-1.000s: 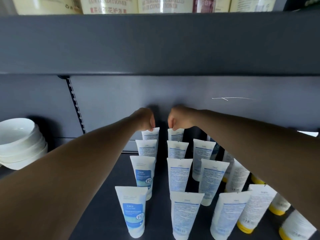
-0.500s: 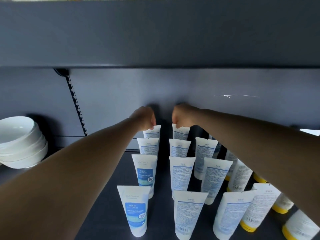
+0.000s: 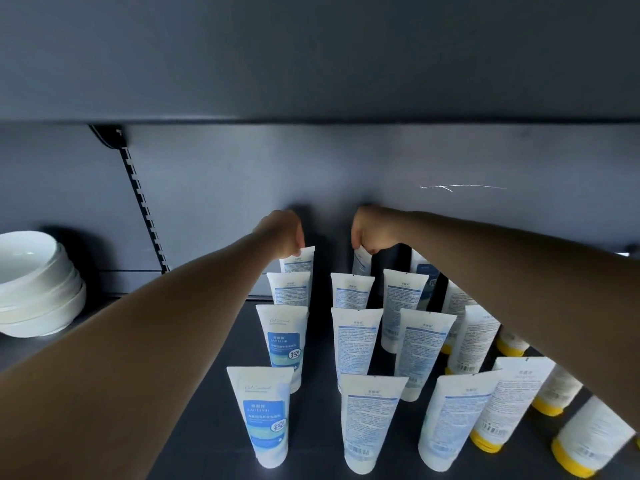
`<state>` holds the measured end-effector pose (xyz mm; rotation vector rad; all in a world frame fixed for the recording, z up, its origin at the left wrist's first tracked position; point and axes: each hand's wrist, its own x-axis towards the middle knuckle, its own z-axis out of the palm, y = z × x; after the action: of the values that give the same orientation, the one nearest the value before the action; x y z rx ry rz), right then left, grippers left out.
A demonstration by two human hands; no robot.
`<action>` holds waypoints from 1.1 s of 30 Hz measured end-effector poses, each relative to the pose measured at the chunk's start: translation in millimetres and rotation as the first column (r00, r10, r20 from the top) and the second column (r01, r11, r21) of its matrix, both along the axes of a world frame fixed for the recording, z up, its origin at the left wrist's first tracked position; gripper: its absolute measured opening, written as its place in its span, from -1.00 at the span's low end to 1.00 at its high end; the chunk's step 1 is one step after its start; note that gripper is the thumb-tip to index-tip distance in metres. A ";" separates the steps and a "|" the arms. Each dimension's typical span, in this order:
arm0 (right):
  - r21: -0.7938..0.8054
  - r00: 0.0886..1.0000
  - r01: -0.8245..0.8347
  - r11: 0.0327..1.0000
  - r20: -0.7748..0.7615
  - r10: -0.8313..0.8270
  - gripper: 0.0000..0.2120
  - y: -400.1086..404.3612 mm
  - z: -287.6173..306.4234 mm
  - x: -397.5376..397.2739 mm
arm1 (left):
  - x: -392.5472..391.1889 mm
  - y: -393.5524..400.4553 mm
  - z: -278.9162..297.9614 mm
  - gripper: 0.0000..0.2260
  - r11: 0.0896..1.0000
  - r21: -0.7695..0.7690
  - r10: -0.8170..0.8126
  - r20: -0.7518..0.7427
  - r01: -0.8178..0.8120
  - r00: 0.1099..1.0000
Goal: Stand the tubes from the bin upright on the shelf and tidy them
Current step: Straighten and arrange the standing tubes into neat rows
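Several white tubes with blue labels stand upright in rows on the dark shelf point(image 3: 311, 341). My left hand point(image 3: 284, 233) pinches the top edge of the rearmost tube point(image 3: 298, 263) in the left row. My right hand point(image 3: 369, 230) pinches the top of the rearmost tube point(image 3: 362, 263) in the middle row, which is turned edge-on and tilted. Both hands are deep at the back of the shelf, near the rear wall. The front left tube point(image 3: 265, 414) and the front middle tube point(image 3: 369, 420) stand close to the shelf's front.
A stack of white bowls point(image 3: 38, 285) sits at the left. Yellow-capped white tubes point(image 3: 498, 410) stand at the right under my right forearm. The upper shelf's underside point(image 3: 311, 64) hangs low overhead. A slotted upright rail point(image 3: 142, 202) runs down the back wall.
My right hand has twisted the rear middle tube so it now shows edge-on. The view has tilted downward, and the bottles on the upper shelf have left the frame.
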<state>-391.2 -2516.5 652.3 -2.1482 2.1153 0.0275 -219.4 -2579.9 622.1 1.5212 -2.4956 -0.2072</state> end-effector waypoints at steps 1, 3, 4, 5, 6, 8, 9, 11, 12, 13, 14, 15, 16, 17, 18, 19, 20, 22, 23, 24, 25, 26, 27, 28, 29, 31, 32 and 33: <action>0.011 0.999 -0.020 1.000 -0.047 0.021 -0.69 0.1 -0.4 0.4 | -0.3 0.5 0.4 -0.83 1.000 0.001 0.003 0.001 -0.003 1.000; 0.006 0.992 -0.058 0.998 -0.111 0.058 -0.65 -1.4 -1.7 0.4 | -0.8 1.1 0.6 -0.83 1.000 0.003 0.016 -0.001 -0.016 1.000; 0.007 0.991 -0.064 0.998 -0.117 0.065 -0.66 -2.8 -2.2 -0.8 | -0.8 1.1 0.5 -0.83 1.000 0.006 0.022 -0.005 -0.022 1.000; 0.003 0.990 -0.068 0.998 -0.120 0.068 -0.67 -3.3 -2.0 -1.7 | -0.8 1.2 0.6 -0.84 1.000 0.008 0.027 -0.011 -0.027 1.000; -0.004 0.991 -0.069 0.998 -0.115 0.068 -0.68 -3.0 -1.9 -2.5 | -0.7 1.3 0.8 -0.84 0.999 0.011 0.031 -0.015 -0.031 0.999; -0.014 0.992 -0.066 0.998 -0.104 0.064 -0.70 -4.3 -2.8 -5.4 | -0.7 1.6 1.3 -0.83 0.999 0.014 0.033 -0.008 -0.033 0.999; -0.012 0.992 -0.069 0.998 -0.109 0.067 -0.71 -4.9 -3.2 -6.4 | -0.7 1.9 1.3 -0.82 0.999 0.015 0.032 -0.001 -0.032 1.000; 0.005 0.988 -0.079 0.997 -0.136 0.079 -0.77 -5.9 -3.4 -7.8 | -1.1 2.1 1.4 -0.82 0.999 0.018 0.032 0.002 -0.032 0.999; 0.008 0.984 -0.088 0.996 -0.154 0.088 -0.79 -6.6 -3.2 -8.2 | -1.4 2.1 1.5 -0.82 0.999 0.020 0.034 0.000 -0.034 0.999; 0.003 0.981 -0.100 0.995 -0.167 0.099 -0.79 -6.2 -2.7 -8.3 | -1.5 2.2 1.5 -0.82 0.999 0.021 0.035 -0.003 -0.035 0.999; -0.002 0.980 -0.107 0.994 -0.167 0.105 -0.78 -5.9 -2.2 -8.7 | -1.5 2.2 1.6 -0.82 0.999 0.021 0.036 -0.008 -0.036 0.999; -0.006 0.981 -0.111 0.994 -0.162 0.108 -0.78 -5.0 -1.9 -8.9 | -1.4 2.3 1.7 -0.83 0.999 0.021 0.036 -0.012 -0.036 0.999; -0.008 0.981 -0.110 0.994 -0.160 0.108 -0.78 -4.7 -2.0 -9.6 | -1.3 2.2 1.6 -0.83 0.999 0.021 0.036 -0.013 -0.036 0.999; -0.012 0.982 -0.105 0.994 -0.156 0.102 -0.78 -4.4 -2.2 -10.8 | -1.1 2.4 1.5 -0.83 0.999 0.018 0.036 -0.013 -0.036 0.999; -0.018 0.985 -0.096 0.995 -0.146 0.092 -0.80 -4.3 -2.7 -12.7 | -1.0 2.6 1.4 -0.83 0.999 0.017 0.038 -0.013 -0.038 0.999; -0.025 0.987 -0.086 0.996 -0.137 0.082 -0.81 -4.3 -2.8 -14.6 | -0.8 2.8 1.5 -0.83 0.999 0.017 0.040 -0.014 -0.040 0.999; -0.032 0.989 -0.076 0.997 -0.126 0.072 -0.82 -4.0 -3.1 -16.8 | -1.2 3.0 1.6 -0.83 0.999 0.018 0.042 -0.013 -0.042 0.999; -0.042 0.993 -0.059 0.997 -0.106 0.054 -0.83 -2.0 -3.4 -21.4 | -2.0 3.4 2.0 -0.84 0.999 0.020 0.045 -0.006 -0.044 0.999; -0.044 0.993 -0.055 0.998 -0.104 0.050 -0.83 -0.3 -3.4 -23.5 | -2.4 3.6 2.1 -0.84 0.999 0.019 0.047 -0.005 -0.047 0.999; -0.043 0.994 -0.049 0.998 -0.104 0.045 -0.82 1.2 -3.3 -25.5 | -3.0 3.8 2.2 -0.85 0.999 0.019 0.051 -0.008 -0.051 0.999; -0.044 0.994 -0.044 0.998 -0.103 0.039 -0.82 2.8 -2.8 -27.1 | -3.1 4.2 2.3 -0.85 0.998 0.018 0.056 -0.012 -0.055 0.998; -0.047 0.995 -0.034 0.998 -0.095 0.030 -0.82 3.5 -2.1 -28.6 | -3.2 4.4 2.2 -0.86 0.998 0.019 0.059 -0.014 -0.059 0.998; -0.051 0.996 -0.026 0.998 -0.091 0.021 -0.82 4.3 -1.6 -30.0 | -3.2 4.5 2.1 -0.86 0.998 0.020 0.062 -0.014 -0.062 0.998; -0.051 0.996 -0.019 0.999 -0.091 0.014 -0.82 4.8 -0.7 -30.4 | -3.2 4.6 2.0 -0.86 0.998 0.023 0.065 -0.014 -0.065 0.998; -0.045 0.995 -0.015 0.999 -0.094 0.011 -0.81 5.4 -0.3 -31.2 | -3.2 4.8 1.9 -0.86 0.997 0.025 0.068 -0.013 -0.067 0.998; -0.024 0.993 -0.010 1.000 -0.119 0.008 -0.79 5.8 -0.5 -31.3 | -3.5 5.1 1.7 -0.86 0.997 0.021 0.069 -0.011 -0.069 0.998; -0.022 0.992 -0.002 1.000 -0.123 0.000 -0.78 5.8 -1.4 -30.9 | -3.8 5.2 1.7 -0.86 0.997 0.017 0.070 -0.010 -0.070 0.998; -0.021 0.994 0.004 1.000 -0.111 -0.007 -0.77 5.4 -2.0 -30.2 | -3.9 5.3 1.6 -0.87 0.997 0.015 0.071 -0.008 -0.071 0.997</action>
<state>-421.4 -2511.1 650.3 -2.2014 2.1901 0.1276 -223.3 -2574.6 623.6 1.6082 -2.4342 -0.2197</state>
